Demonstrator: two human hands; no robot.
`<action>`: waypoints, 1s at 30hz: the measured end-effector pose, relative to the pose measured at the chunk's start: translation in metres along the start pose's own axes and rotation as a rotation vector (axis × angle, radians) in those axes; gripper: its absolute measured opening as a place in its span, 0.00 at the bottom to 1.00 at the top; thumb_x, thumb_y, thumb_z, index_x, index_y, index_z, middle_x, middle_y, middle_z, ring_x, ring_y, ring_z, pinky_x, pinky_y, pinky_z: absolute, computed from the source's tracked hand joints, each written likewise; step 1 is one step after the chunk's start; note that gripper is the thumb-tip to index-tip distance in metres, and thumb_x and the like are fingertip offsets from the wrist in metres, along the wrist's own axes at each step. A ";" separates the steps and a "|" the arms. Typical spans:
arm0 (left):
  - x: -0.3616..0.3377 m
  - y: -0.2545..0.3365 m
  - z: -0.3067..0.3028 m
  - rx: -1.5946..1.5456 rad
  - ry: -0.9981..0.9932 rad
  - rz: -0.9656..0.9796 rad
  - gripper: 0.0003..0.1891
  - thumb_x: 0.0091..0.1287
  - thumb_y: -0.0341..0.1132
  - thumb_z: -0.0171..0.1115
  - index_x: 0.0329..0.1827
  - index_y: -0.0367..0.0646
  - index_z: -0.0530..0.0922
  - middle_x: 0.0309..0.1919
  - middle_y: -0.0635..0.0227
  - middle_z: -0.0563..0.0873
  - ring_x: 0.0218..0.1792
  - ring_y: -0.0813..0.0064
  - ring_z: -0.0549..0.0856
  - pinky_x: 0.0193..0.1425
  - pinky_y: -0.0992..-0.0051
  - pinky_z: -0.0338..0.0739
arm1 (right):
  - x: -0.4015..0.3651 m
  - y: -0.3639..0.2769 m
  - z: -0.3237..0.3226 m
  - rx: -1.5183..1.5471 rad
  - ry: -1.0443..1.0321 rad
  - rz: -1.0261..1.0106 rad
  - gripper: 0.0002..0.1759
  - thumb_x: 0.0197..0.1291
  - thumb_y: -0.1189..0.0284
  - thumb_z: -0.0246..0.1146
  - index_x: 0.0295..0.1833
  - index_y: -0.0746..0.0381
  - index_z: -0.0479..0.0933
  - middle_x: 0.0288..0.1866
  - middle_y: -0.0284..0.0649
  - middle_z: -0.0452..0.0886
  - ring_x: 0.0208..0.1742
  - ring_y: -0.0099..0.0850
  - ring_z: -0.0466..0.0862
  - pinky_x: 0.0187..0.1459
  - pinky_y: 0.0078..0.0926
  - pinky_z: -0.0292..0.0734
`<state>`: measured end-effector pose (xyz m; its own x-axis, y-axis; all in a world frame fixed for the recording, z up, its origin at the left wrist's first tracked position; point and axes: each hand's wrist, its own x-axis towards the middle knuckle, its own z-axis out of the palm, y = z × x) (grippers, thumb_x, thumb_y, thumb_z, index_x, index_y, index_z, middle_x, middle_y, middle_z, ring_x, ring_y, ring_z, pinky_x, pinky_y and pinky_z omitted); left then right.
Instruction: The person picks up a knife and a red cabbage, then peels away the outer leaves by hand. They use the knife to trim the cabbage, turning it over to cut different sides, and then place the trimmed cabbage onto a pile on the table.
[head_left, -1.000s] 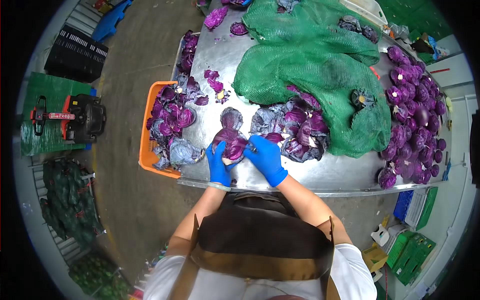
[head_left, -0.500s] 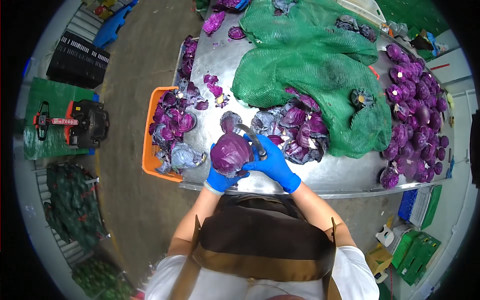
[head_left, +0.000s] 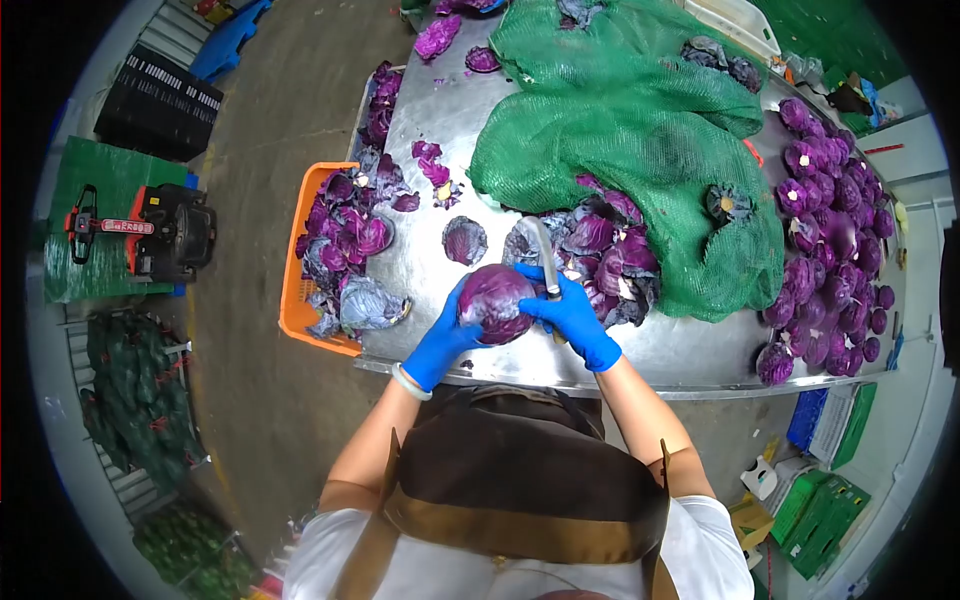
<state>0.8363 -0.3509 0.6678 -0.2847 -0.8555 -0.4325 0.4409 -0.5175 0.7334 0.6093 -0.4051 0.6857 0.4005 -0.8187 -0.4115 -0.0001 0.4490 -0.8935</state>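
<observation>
A round red cabbage point(head_left: 497, 305) is held over the front of the metal table point(head_left: 420, 325). My left hand point(head_left: 445, 335), in a blue glove, grips it from the left side. In my gloved right hand point(head_left: 575, 318) is a knife point(head_left: 547, 262) with a curved blade pointing away from me; the fingers of this hand also rest near the cabbage's right side. Just beyond the cabbage lies a loose outer leaf point(head_left: 465, 241). A heap of peeled cabbage leaves point(head_left: 605, 250) sits to the right, partly against a green net sack.
An orange crate point(head_left: 297, 290) full of leaves stands at the table's left edge. The green net sack point(head_left: 600, 140) spreads over the middle. Many trimmed cabbages point(head_left: 835, 240) are piled at the right. On the floor at far left stands a pallet jack point(head_left: 170, 233).
The cabbage has moved right and turned in my hands. My left hand has shifted from beneath it to its left side. My right hand has moved slightly right, and the knife blade now points more directly away.
</observation>
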 end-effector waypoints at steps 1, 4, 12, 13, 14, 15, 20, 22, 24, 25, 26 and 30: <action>0.000 -0.007 0.002 0.195 0.003 0.147 0.52 0.56 0.40 0.76 0.81 0.46 0.51 0.72 0.58 0.66 0.71 0.60 0.70 0.74 0.57 0.68 | 0.000 0.003 0.000 0.137 -0.003 0.046 0.33 0.56 0.64 0.75 0.67 0.60 0.76 0.35 0.30 0.82 0.23 0.13 0.72 0.23 0.15 0.66; -0.001 -0.006 0.004 0.383 0.069 0.238 0.59 0.45 0.29 0.83 0.80 0.46 0.53 0.72 0.56 0.66 0.72 0.63 0.68 0.74 0.63 0.68 | 0.000 0.012 0.004 0.159 -0.006 0.150 0.31 0.56 0.66 0.75 0.65 0.62 0.76 0.35 0.31 0.82 0.24 0.15 0.74 0.24 0.16 0.68; -0.004 0.012 0.030 1.213 0.276 0.501 0.54 0.39 0.42 0.85 0.74 0.47 0.66 0.68 0.53 0.70 0.63 0.53 0.78 0.65 0.60 0.76 | -0.011 -0.014 0.030 -0.892 0.236 -0.445 0.24 0.51 0.57 0.74 0.48 0.60 0.79 0.48 0.43 0.84 0.40 0.42 0.86 0.37 0.37 0.80; -0.003 0.012 0.029 1.231 0.276 0.499 0.53 0.39 0.41 0.85 0.73 0.48 0.67 0.68 0.53 0.70 0.64 0.53 0.78 0.64 0.60 0.78 | -0.007 -0.009 0.028 -0.864 0.237 -0.482 0.20 0.50 0.61 0.73 0.43 0.60 0.79 0.41 0.43 0.84 0.36 0.44 0.86 0.36 0.38 0.80; -0.003 0.012 0.028 1.199 0.279 0.502 0.53 0.39 0.41 0.85 0.73 0.48 0.67 0.68 0.53 0.70 0.65 0.53 0.77 0.65 0.60 0.77 | -0.003 -0.005 0.023 -0.844 0.281 -0.473 0.18 0.50 0.62 0.72 0.43 0.60 0.79 0.38 0.44 0.84 0.34 0.45 0.85 0.35 0.40 0.79; -0.004 0.011 0.026 1.167 0.282 0.502 0.53 0.39 0.41 0.85 0.73 0.47 0.68 0.68 0.53 0.70 0.65 0.53 0.77 0.65 0.61 0.76 | 0.001 -0.001 0.013 -0.822 0.325 -0.461 0.16 0.51 0.64 0.71 0.42 0.60 0.79 0.35 0.45 0.84 0.32 0.46 0.84 0.34 0.41 0.79; -0.001 0.002 -0.005 0.533 0.202 0.441 0.58 0.39 0.36 0.86 0.76 0.43 0.60 0.69 0.59 0.69 0.69 0.62 0.72 0.73 0.63 0.69 | 0.024 0.035 -0.063 -0.913 0.550 -0.131 0.09 0.53 0.68 0.66 0.38 0.60 0.79 0.29 0.52 0.82 0.30 0.48 0.84 0.32 0.43 0.78; -0.001 0.011 -0.009 0.393 0.152 0.383 0.60 0.39 0.32 0.86 0.78 0.42 0.57 0.70 0.61 0.69 0.70 0.65 0.71 0.75 0.63 0.66 | 0.019 0.037 -0.062 -0.818 0.472 -0.145 0.14 0.53 0.67 0.70 0.44 0.60 0.81 0.32 0.46 0.85 0.31 0.41 0.86 0.35 0.37 0.80; -0.002 0.016 -0.007 0.385 0.120 0.380 0.60 0.39 0.31 0.86 0.78 0.42 0.57 0.70 0.61 0.69 0.70 0.65 0.70 0.76 0.62 0.65 | 0.004 0.014 -0.035 -0.502 0.391 -0.238 0.18 0.54 0.65 0.72 0.49 0.60 0.82 0.36 0.43 0.86 0.32 0.37 0.87 0.37 0.34 0.80; 0.000 0.021 -0.002 0.410 0.097 0.398 0.59 0.39 0.33 0.86 0.77 0.43 0.59 0.71 0.61 0.69 0.72 0.63 0.69 0.76 0.62 0.64 | 0.007 0.020 -0.028 -0.518 0.356 -0.467 0.24 0.55 0.63 0.74 0.57 0.59 0.81 0.43 0.40 0.86 0.38 0.32 0.87 0.42 0.29 0.81; 0.001 0.023 0.000 0.552 0.076 0.448 0.58 0.38 0.34 0.86 0.77 0.43 0.61 0.71 0.60 0.69 0.72 0.62 0.69 0.76 0.62 0.64 | -0.006 -0.018 -0.004 -0.505 0.296 -0.468 0.25 0.55 0.64 0.74 0.59 0.59 0.80 0.47 0.40 0.86 0.42 0.32 0.87 0.45 0.30 0.81; 0.006 0.036 0.007 0.949 -0.012 0.560 0.54 0.39 0.37 0.85 0.74 0.44 0.66 0.71 0.56 0.69 0.74 0.56 0.67 0.77 0.59 0.63 | -0.007 -0.040 0.021 -0.927 0.180 -0.637 0.20 0.52 0.65 0.72 0.51 0.59 0.80 0.47 0.43 0.84 0.38 0.38 0.87 0.38 0.32 0.82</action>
<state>0.8450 -0.3744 0.6955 -0.2595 -0.9617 0.0882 -0.3214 0.1722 0.9311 0.6258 -0.4104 0.7284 0.4327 -0.8764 0.2115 -0.5514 -0.4429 -0.7070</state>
